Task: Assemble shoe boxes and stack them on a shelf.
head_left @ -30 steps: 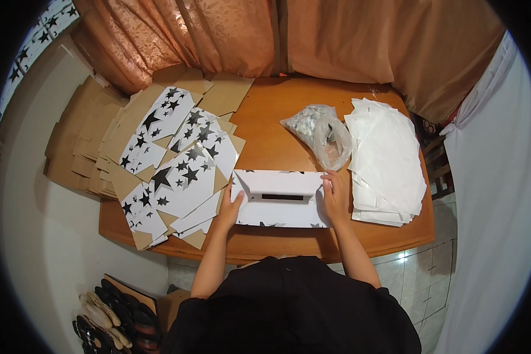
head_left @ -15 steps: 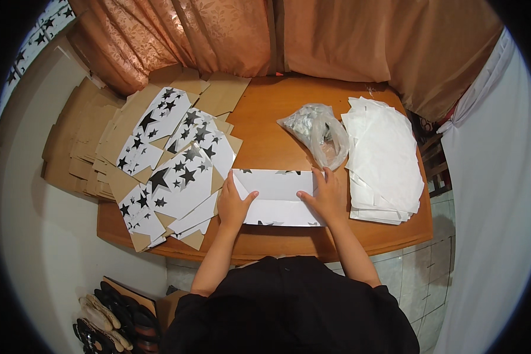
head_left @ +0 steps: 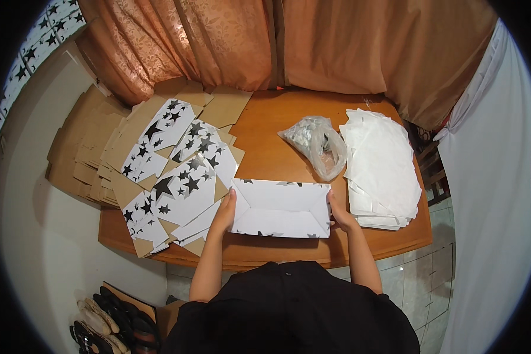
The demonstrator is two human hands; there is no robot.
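Observation:
Between my hands is an open-topped white paper box (head_left: 281,200), at the table's front edge. Its inside is plain white with creases running into the corners, and black and grey stars show along its rims. My left hand (head_left: 225,211) is closed against the left end, with the thumb at the wall. At the opposite end, my right hand (head_left: 341,213) presses the side, its fingers partly hidden behind the box. To the left lie several flat star-printed paper pieces (head_left: 186,186) over brown cardboard pieces (head_left: 124,138).
On the wooden table (head_left: 262,130), a clear plastic bag (head_left: 317,144) with silvery contents lies beyond the box. Right of it is a stack of white sheets (head_left: 383,171). Brown curtains (head_left: 336,47) hang behind, a white cloth (head_left: 489,177) at right. Shoes (head_left: 118,315) stand lower left.
My thumbs have come out of the box, and my hands have shifted to its outer ends. The box has opened wider and tilted, showing more of its inside.

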